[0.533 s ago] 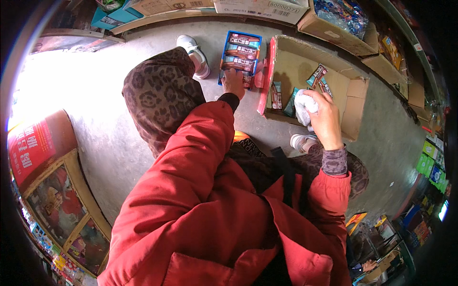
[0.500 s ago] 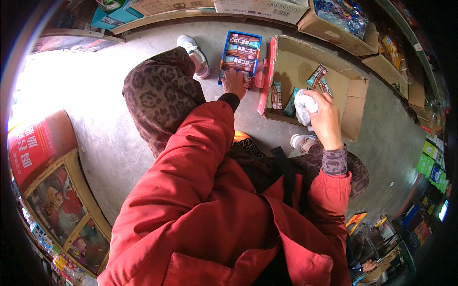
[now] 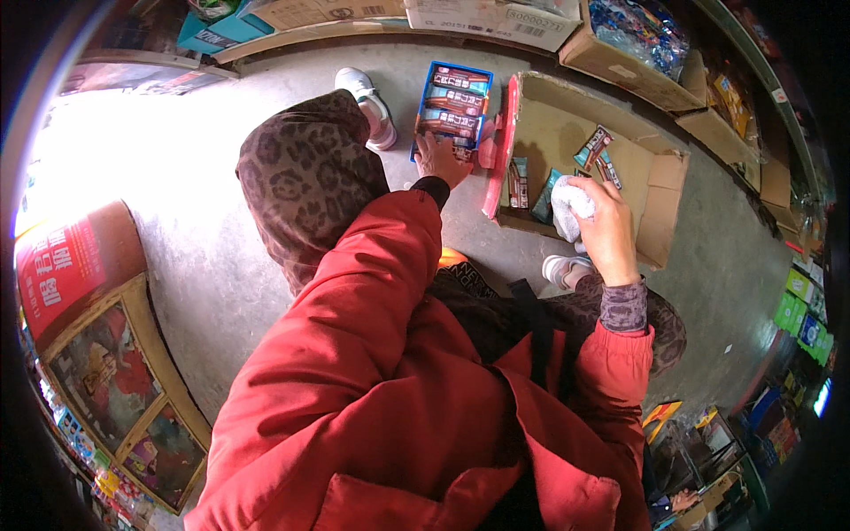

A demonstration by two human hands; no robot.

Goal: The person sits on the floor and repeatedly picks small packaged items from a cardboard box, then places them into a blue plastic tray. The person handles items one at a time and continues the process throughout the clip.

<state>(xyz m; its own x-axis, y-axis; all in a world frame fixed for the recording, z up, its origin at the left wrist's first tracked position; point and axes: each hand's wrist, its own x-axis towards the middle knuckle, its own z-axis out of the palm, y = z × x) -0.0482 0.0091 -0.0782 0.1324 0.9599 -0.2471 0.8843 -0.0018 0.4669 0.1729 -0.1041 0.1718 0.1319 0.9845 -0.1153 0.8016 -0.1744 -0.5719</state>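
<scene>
Bars (image 3: pixel 454 99): four showing in one blue tray (image 3: pixel 488 96)

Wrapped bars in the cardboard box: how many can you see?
4: a brown bar farthest left, a teal bar left of the white bundle, and two bars close together beyond it. The right hand and bundle may hide more.

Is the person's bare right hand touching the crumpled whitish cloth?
Touching: the head view shows the bare right hand gripping the crumpled whitish cloth, no gap between.
</scene>
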